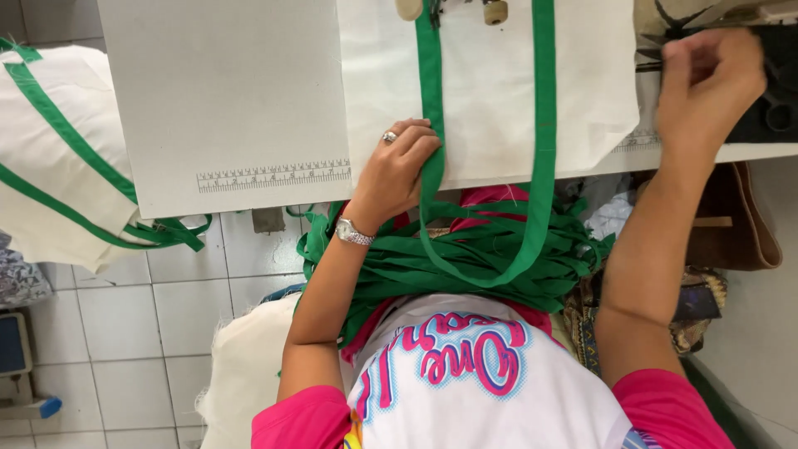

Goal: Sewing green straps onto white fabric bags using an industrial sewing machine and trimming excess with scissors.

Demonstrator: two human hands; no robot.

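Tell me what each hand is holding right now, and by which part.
The left hand pinches the green strap near the cream fabric panel's lower edge. The right hand is blurred by the dark machine parts; its hold cannot be told.

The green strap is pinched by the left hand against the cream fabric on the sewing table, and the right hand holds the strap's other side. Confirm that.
Not quite. In the head view the left hand does press the green strap against the cream fabric on the sewing table, but the right hand is off to the side, away from the strap.
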